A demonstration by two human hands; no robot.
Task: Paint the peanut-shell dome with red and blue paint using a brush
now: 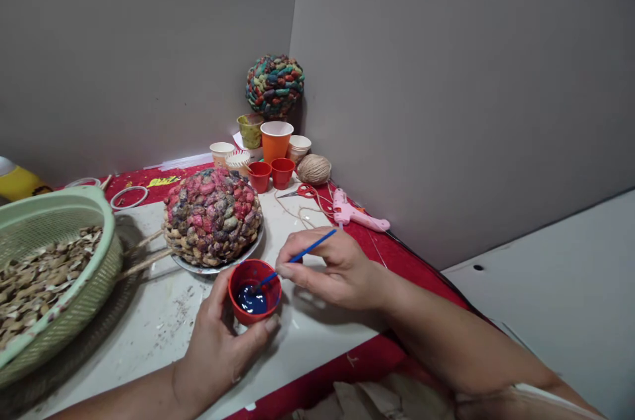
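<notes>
My left hand [218, 340] is wrapped round a small red cup [254, 290] of dark blue paint, held just above the white board [307, 334]. My right hand [330, 268] pinches a thin blue paintbrush [297, 259] whose tip dips into the paint. Just behind the cup, a dome of painted shells [212, 215] in pink, red and dark tones rests on a metal plate [198, 266], with wooden sticks poking out to its left.
A green basket [74, 274] of plain shells stands at the left. At the back corner are a multicoloured shell ball [274, 85], an orange cup [276, 139], two red cups [270, 174], paper cups, a twine ball [313, 168], red scissors [303, 192] and a pink glue gun [354, 211].
</notes>
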